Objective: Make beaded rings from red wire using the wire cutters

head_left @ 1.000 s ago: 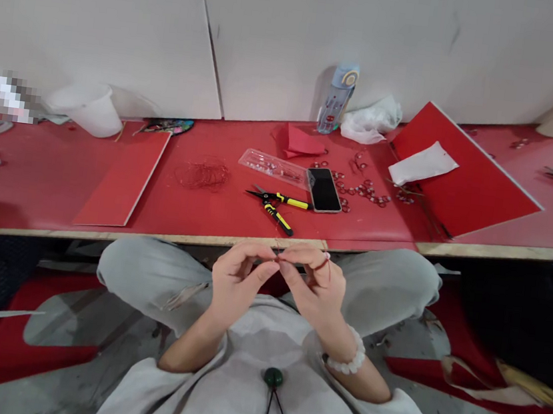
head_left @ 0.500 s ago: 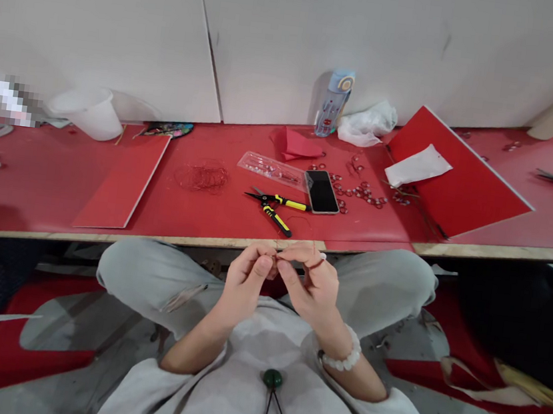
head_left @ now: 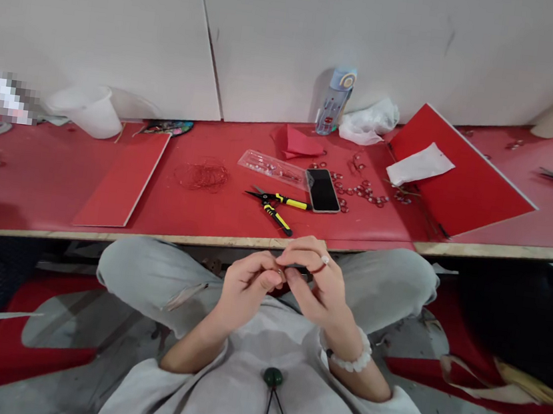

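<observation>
Just past the table edge, above my lap, my left hand (head_left: 248, 287) and my right hand (head_left: 320, 283) meet fingertip to fingertip. Both are closed in a pinch around a thin red thread (head_left: 279, 271), only a speck of which shows between the fingers. A white ring and a white bead bracelet are on the right hand and wrist. Beyond the hands lie black-and-yellow pliers (head_left: 276, 208), their handles spread. A loose coil of red thread (head_left: 204, 175) rests farther left. Small red rings with pale beads (head_left: 366, 192) are scattered to the right.
A phone (head_left: 323, 191) lies beside a clear plastic bead tray (head_left: 269, 166). Behind them are a red paper packet (head_left: 303, 144), a blue bottle (head_left: 335, 103) and a white plastic bag (head_left: 370, 121). Red boards (head_left: 125, 182) flank the work area; a white cup (head_left: 94, 112) leans at left.
My right hand has shifted slightly right and turned, its fingers curling nearer the left fingertips. The thread loop that stood out above the hands no longer shows. Things on the table stay put.
</observation>
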Demonstrator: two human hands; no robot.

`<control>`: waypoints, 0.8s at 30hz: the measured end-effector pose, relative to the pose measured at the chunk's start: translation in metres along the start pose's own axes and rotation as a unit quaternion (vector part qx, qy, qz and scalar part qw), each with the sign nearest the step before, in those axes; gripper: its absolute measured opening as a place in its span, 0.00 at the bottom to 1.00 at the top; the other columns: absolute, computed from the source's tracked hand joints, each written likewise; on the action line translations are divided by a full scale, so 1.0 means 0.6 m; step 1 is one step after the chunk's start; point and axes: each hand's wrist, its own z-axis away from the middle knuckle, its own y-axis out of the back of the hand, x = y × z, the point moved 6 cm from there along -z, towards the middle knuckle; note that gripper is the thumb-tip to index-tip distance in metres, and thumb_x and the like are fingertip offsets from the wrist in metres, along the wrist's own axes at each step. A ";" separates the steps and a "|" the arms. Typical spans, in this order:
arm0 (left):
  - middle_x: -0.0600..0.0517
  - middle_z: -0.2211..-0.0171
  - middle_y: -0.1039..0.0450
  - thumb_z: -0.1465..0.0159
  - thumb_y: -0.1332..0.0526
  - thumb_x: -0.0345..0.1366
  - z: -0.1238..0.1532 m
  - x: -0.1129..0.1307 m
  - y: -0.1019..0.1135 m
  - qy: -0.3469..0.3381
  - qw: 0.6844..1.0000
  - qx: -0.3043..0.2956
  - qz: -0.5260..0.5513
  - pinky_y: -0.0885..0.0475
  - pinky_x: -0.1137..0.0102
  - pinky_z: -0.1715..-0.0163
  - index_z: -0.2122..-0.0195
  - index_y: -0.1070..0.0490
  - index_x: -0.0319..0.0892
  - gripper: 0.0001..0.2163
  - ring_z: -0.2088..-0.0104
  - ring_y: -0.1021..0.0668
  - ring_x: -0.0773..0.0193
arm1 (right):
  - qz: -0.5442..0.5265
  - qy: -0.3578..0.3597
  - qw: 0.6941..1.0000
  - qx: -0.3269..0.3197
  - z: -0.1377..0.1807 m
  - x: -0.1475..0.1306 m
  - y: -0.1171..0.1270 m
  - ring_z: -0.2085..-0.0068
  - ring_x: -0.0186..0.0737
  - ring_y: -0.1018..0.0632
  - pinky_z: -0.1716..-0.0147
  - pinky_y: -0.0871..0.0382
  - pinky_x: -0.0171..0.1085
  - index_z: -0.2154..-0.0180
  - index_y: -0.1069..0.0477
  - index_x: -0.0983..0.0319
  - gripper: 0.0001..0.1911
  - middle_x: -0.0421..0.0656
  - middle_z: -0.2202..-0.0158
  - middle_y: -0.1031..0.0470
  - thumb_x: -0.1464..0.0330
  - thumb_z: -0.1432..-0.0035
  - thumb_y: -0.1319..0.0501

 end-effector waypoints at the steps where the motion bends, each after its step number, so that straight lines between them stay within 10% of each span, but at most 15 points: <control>1: 0.55 0.80 0.32 0.33 0.35 0.55 0.000 0.002 0.001 -0.013 1.000 0.005 -0.009 0.34 0.74 0.77 0.76 0.30 0.41 0.23 0.79 0.31 0.70 | 0.006 -0.003 1.000 -0.001 0.000 -0.001 0.001 0.59 0.41 0.21 0.59 0.24 0.41 0.53 0.28 0.57 0.14 0.45 0.59 0.25 0.79 0.35 0.43; 24: 0.54 0.76 0.30 0.25 0.44 0.43 0.027 0.048 -0.005 -0.144 0.966 -0.041 -0.209 0.36 0.71 0.76 0.69 0.31 0.44 0.16 0.77 0.32 0.67 | 0.160 0.036 0.983 -0.079 -0.010 -0.060 0.012 0.64 0.44 0.27 0.63 0.30 0.44 0.59 0.31 0.58 0.11 0.45 0.65 0.27 0.80 0.36 0.44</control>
